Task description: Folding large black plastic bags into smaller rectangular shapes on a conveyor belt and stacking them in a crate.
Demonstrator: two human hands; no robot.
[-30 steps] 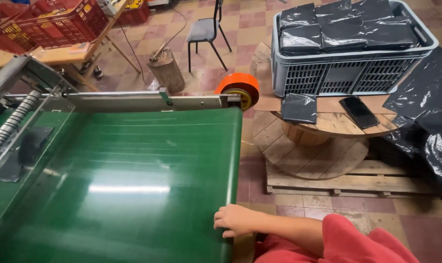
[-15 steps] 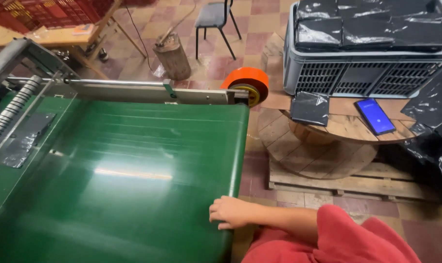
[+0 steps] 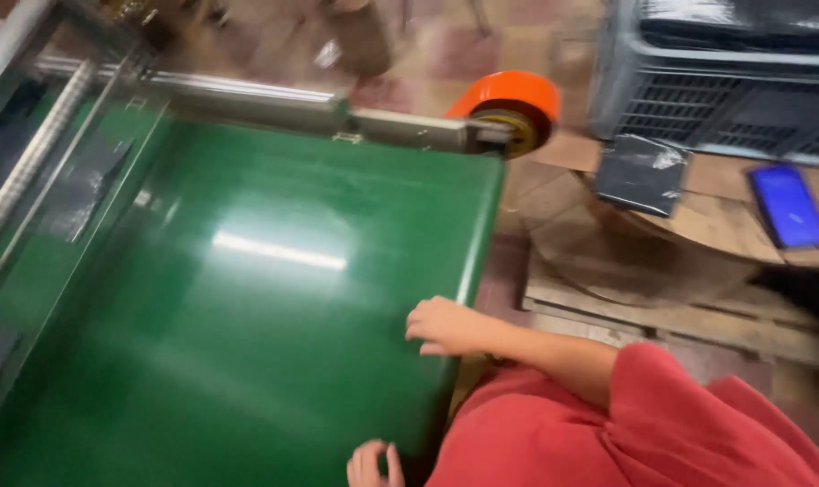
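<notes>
Resting on the right edge of the green conveyor belt (image 3: pixel 247 298), the right hand (image 3: pixel 447 326) lies palm down with its fingers loosely together and slightly curled, holding nothing. Its forearm runs back off the belt's edge into a red sleeve (image 3: pixel 626 424). Nearer the belt's lower edge, the left hand (image 3: pixel 373 464) is only partly in the head view; a few bent fingers touch the belt surface, and whether they are spread or closed I cannot tell. The belt itself is bare and glossy, with a bright streak of reflected light near its middle. Along the belt's far end runs a metal bar (image 3: pixel 283 113), and at the bar's right tip sits an orange roll (image 3: pixel 513 108). Beyond the belt's right edge stands a wooden spool table (image 3: pixel 698 234), carrying a black plastic packet (image 3: pixel 642 173) and a phone with a blue screen (image 3: pixel 788 206). Behind that table, farther from the belt, is a grey slatted crate (image 3: pixel 725 99) filled with dark bags
</notes>
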